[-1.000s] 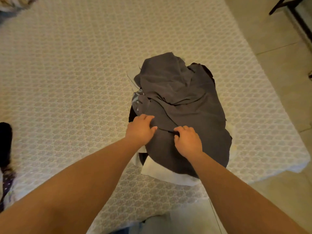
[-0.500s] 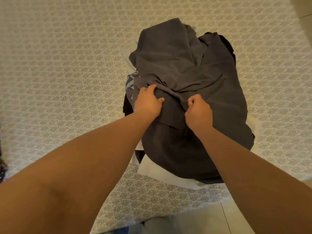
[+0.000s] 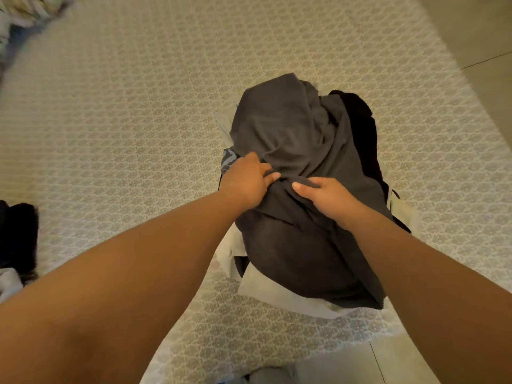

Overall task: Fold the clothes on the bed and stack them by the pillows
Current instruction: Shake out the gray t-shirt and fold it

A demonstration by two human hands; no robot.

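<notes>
With left hand point(image 3: 246, 180) and right hand point(image 3: 324, 195) both pinching folds of the grey garment point(image 3: 299, 162) atop the clothes pile point(image 3: 357, 128) right of center on the bed point(image 3: 124, 120), lifting it clear before spreading seems best.

Patterned bed cover point(image 3: 138, 120), pale tiled floor point(image 3: 476, 45), seemingly warm dim light.

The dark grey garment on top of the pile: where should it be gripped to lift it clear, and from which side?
Grip the dark grey garment at the bunched ridge on its near side, where the left hand and right hand already pinch it. Come from the near edge of the bed: the fold stands proud there, while the far part drapes over the black garment and white cloth.
</notes>
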